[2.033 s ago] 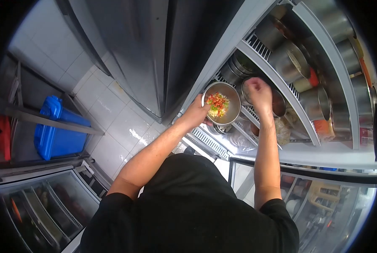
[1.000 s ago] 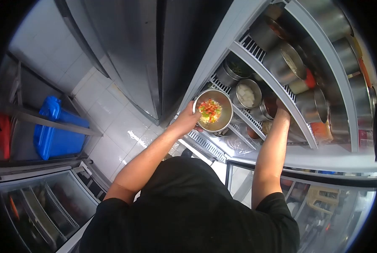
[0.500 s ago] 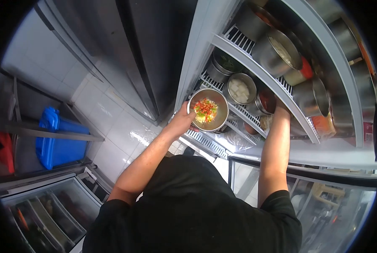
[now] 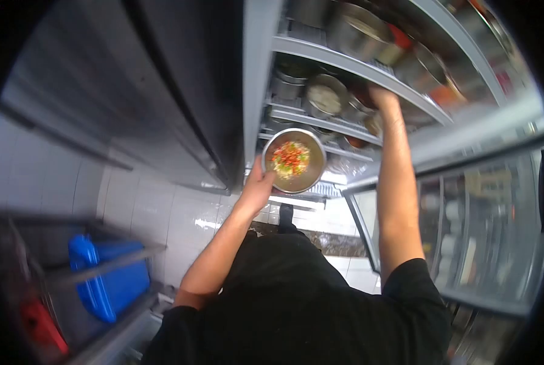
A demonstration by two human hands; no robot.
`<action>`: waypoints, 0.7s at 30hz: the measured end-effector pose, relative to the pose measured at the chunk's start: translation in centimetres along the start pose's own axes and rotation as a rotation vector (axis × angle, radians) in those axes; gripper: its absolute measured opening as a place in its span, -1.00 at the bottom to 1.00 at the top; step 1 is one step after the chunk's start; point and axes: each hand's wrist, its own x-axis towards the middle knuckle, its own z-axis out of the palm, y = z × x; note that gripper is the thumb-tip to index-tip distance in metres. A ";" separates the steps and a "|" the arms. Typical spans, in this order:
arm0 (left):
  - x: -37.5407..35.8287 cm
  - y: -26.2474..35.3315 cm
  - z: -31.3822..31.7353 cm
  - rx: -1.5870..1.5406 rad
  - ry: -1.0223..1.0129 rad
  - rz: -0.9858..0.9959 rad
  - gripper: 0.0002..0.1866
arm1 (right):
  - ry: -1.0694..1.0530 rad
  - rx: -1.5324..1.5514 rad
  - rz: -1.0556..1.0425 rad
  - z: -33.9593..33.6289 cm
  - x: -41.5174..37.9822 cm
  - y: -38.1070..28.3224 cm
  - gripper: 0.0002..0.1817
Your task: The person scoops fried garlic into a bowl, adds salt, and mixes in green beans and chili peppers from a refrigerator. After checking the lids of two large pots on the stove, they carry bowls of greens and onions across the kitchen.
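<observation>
Round silver metal bowl (image 4: pixel 315 165) of chopped red-green pieces (image 4: pixel 291 158) seemed rigid, best rim-held, as left hand (image 4: pixel 259 185) gripped it; right hand (image 4: pixel 384 97), grip indiscernible

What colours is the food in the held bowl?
The food is red, green and whitish; head view.

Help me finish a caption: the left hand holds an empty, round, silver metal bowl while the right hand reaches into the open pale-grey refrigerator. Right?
No, the bowl isn't empty: the head view shows chopped red, green and pale food inside. The rest stands.
</observation>
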 end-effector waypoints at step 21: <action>-15.9 -6.1 8.2 0.645 -0.869 -0.710 -0.40 | 0.255 -0.015 1.962 -22.2 -78.6 -25.7 -0.65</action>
